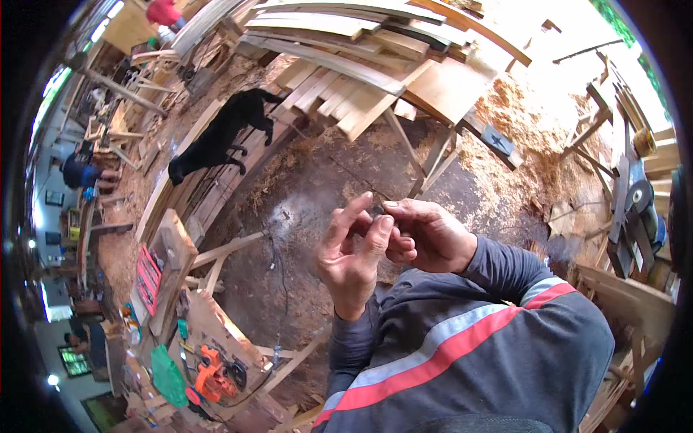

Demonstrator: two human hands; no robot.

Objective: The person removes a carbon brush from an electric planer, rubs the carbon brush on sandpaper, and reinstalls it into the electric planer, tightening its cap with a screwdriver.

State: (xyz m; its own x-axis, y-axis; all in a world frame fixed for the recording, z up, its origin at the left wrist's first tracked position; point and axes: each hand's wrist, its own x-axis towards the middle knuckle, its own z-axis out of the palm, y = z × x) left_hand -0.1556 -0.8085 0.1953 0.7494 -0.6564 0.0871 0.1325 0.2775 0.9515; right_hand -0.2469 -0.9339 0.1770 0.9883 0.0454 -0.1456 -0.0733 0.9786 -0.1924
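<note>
In front of my chest, both hands meet around a small dark piece (377, 211), too small and too covered by fingers to name. My left hand (350, 252) pinches it, thumb on the near side and index finger raised beside it. From the other side, the thumb and bent fingers of my right hand (432, 229) close on the same piece. A thin dark strand (361, 177) shows just beyond the fingertips; whether it joins the piece I cannot tell.
A black dog (216, 137) stands on planks at the left. Stacked boards (339, 94) lie ahead on trestles. An orange power tool (215, 375) and a red tool tray (149, 280) sit on benches lower left. A bench grinder (639, 198) stands right. Other people work far left.
</note>
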